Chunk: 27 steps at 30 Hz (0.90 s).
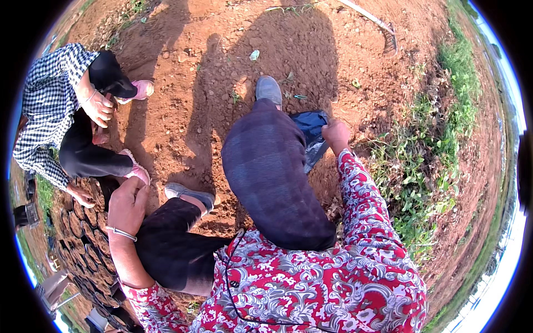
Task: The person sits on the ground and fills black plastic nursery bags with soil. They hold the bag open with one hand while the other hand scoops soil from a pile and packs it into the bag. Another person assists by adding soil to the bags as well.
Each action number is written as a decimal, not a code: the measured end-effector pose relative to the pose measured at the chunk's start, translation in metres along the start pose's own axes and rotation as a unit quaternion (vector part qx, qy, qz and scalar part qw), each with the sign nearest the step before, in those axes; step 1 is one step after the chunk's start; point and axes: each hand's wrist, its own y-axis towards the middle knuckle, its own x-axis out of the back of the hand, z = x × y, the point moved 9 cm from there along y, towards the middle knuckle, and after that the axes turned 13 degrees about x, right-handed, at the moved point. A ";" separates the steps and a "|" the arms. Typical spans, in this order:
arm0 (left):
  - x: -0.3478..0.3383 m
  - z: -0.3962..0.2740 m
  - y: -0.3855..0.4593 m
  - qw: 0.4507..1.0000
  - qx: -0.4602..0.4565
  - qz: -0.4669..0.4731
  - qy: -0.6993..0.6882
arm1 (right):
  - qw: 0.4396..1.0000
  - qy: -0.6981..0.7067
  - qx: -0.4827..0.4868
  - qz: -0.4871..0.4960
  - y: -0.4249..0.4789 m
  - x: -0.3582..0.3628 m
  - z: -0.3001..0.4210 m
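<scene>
My right hand grips the edge of a black plastic bag beside my bent knee. Part of the bag is hidden behind my leg. My left hand, with a bangle at the wrist, is over on the left, its fingers curled downward. Whether anything is between those fingers is hidden. Just beyond it are a co-worker's pink shoe and a cluster of black nursery pots filled with brown soil.
A co-worker in a checked shirt sits at the left, one hand near the pots. A long-handled tool lies on the bare soil ahead. A small green object lies near my shoe. Leafy plants line the right.
</scene>
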 end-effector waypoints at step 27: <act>0.013 -0.017 -0.011 0.978 -0.075 -0.039 -0.189 | 0.624 0.727 0.228 -0.172 -0.017 0.316 0.143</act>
